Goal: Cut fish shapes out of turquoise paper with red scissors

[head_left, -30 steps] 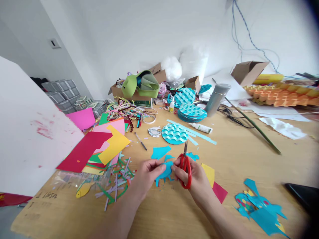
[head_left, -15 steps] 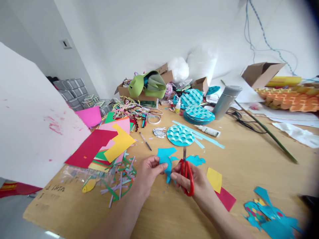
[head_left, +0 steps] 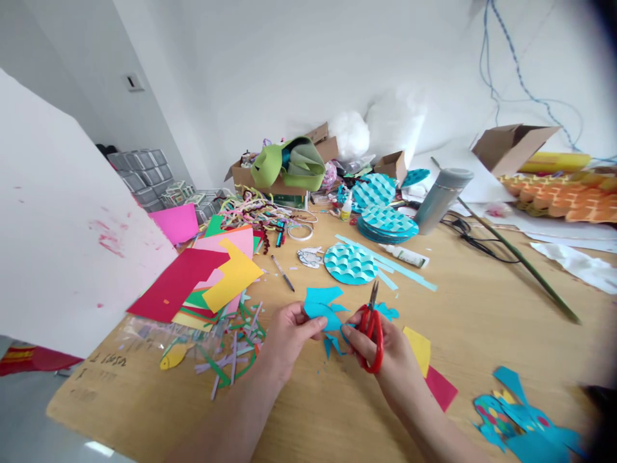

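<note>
Pinched between the thumb and fingers of my left hand [head_left: 293, 331] is a piece of blue paper [head_left: 324, 315]. My right hand [head_left: 373, 344] is closed around red-handled scissors [head_left: 372, 331], whose metal tips point up and away from me. Its thumb and fingertips are close to the right end of the blue paper; whether they touch it I cannot tell. A small pointed blue scrap [head_left: 332, 346] shows just below the paper. Beyond the hands lies a round blue disc with wavy paper strips [head_left: 351, 262]. Another blue cut-out [head_left: 387, 311] is partly hidden behind my right hand.
Coloured paper sheets [head_left: 180, 286] and thin strips cover the left side. A pen [head_left: 282, 273], a glue bottle [head_left: 403, 255], stacked discs [head_left: 388, 222] and a grey flask [head_left: 441, 200] stand or lie farther back. At right are yellow paper [head_left: 417, 347] and a blue paper fish [head_left: 527, 418].
My right hand has moved slightly right with the scissors, their tips now tilted rightward. The blue paper has turned in my left hand, and a pointed scrap shows separately below it.
</note>
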Demonstrator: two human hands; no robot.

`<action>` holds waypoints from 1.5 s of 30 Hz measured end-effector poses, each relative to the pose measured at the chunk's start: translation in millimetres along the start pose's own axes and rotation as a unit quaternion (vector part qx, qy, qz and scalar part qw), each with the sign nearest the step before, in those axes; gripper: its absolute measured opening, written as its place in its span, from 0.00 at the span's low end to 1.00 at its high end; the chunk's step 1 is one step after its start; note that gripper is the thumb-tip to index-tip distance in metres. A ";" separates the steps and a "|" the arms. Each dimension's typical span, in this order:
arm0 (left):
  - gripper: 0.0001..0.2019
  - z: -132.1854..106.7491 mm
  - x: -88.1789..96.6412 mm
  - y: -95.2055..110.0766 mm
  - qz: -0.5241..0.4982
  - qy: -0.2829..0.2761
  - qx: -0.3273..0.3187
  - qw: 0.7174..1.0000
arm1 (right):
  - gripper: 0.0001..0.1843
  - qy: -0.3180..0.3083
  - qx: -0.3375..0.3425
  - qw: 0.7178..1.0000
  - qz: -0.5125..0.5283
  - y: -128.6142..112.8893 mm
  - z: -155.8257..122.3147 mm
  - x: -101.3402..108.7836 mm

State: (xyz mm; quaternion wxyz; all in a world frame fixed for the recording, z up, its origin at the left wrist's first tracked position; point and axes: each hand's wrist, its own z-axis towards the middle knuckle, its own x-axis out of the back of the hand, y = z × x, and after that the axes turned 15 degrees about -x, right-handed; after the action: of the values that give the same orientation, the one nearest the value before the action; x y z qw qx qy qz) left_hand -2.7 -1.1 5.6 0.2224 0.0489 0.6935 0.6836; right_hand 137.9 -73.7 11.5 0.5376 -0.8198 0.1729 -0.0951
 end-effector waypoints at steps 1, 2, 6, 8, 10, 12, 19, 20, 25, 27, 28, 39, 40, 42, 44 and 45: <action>0.13 0.4 0.4 -0.4 0.002 0.000 -0.002 1.000 | 0.17 0.001 0.002 1.000 -0.001 -0.2 0.0 0.1; 0.13 0.7 0.8 -0.5 0.004 0.001 -0.003 1.000 | 0.17 0.000 0.004 1.000 -0.001 -0.4 0.2 0.4; 0.13 1.4 3.0 2.1 0.018 0.017 -0.005 1.000 | 0.16 0.000 0.016 1.000 -0.007 -0.3 2.7 1.4; 0.13 1.5 4.7 4.2 0.031 0.028 -0.008 0.999 | 0.16 -0.001 0.026 1.000 -0.004 0.2 4.1 1.1; 0.13 2.1 6.7 5.4 0.032 0.043 -0.011 0.998 | 0.17 -0.002 0.027 1.000 0.011 0.7 5.1 0.9; 0.14 2.7 8.1 5.8 0.031 0.050 -0.008 0.998 | 0.18 0.004 0.028 0.999 0.035 -0.1 5.7 2.2; 0.18 1.9 4.8 10.6 0.009 0.029 -0.001 1.000 | 0.18 0.161 0.096 0.979 0.076 -19.2 15.3 35.7; 0.19 1.8 4.6 11.5 0.000 0.039 -0.002 0.999 | 0.17 0.184 0.104 0.974 0.081 -22.2 18.5 43.3; 0.22 3.5 7.6 11.4 -0.030 0.082 0.001 0.996 | 0.16 0.229 0.088 0.968 0.054 -27.6 34.1 74.7; 0.22 4.9 9.4 9.8 -0.042 0.097 -0.002 0.994 | 0.16 0.234 0.072 0.969 0.038 -26.3 38.0 81.2; 0.22 5.6 10.3 9.0 -0.049 0.104 -0.005 0.993 | 0.15 0.233 0.065 0.970 0.030 -25.4 39.5 83.2; 0.22 9.7 15.3 3.6 -0.065 0.133 -0.021 0.989 | 0.15 0.204 0.038 0.977 -0.042 -20.5 44.2 83.3; 0.22 9.8 15.2 3.7 -0.056 0.133 -0.026 0.989 | 0.15 0.203 0.034 0.977 -0.052 -19.8 44.6 82.8; 0.20 10.2 15.0 3.7 -0.031 0.126 -0.039 0.991 | 0.15 0.201 0.026 0.976 -0.076 -18.0 46.2 82.3; 0.17 10.5 15.1 2.5 0.023 0.105 -0.073 0.991 | 0.15 0.203 0.020 0.974 -0.103 -16.1 48.5 82.4; 0.14 10.4 15.1 1.2 0.069 0.081 -0.090 0.990 | 0.15 0.207 0.017 0.971 -0.118 -15.2 49.7 82.6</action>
State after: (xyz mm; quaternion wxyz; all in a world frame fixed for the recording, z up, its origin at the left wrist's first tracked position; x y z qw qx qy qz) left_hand -12.5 14.3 3.5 0.1216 0.0213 0.6400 0.7584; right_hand 233.8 -57.9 2.9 0.4892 -0.7875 0.1812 -0.3282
